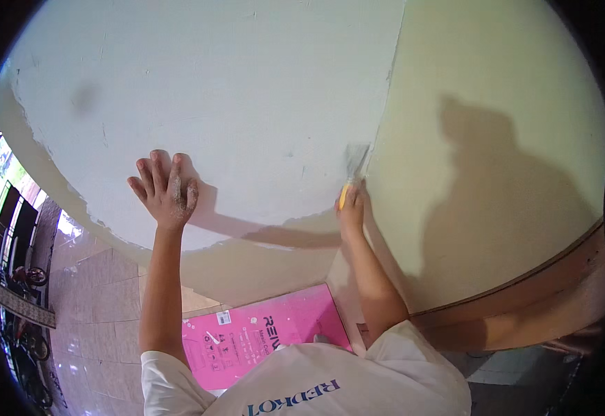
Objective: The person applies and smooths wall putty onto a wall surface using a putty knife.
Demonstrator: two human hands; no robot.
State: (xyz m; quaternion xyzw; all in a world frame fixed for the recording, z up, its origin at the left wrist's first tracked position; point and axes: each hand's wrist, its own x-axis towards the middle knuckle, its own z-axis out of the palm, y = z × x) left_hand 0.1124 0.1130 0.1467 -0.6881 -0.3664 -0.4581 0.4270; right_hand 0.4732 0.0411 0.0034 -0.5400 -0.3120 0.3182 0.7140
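Note:
My left hand (166,195) is raised in front of the white-coated wall (233,97), its fingers spread and powdered with white dust; it appears to rest flat on that surface. My right hand (351,206) grips a putty knife (348,193) by its yellow handle. The metal blade points up and lies against the wall close to the corner, where the white coating meets the yellowish side wall (413,173). A rough, uneven lower edge of the coating runs below both hands.
A pink printed cardboard sheet or box (247,347) lies on the floor below me. Tiles (108,291) cover the floor at the left, with motorbikes (32,333) and a railing beyond. Brown wooden furniture (524,298) curves along the lower right. My shadow falls on the side wall.

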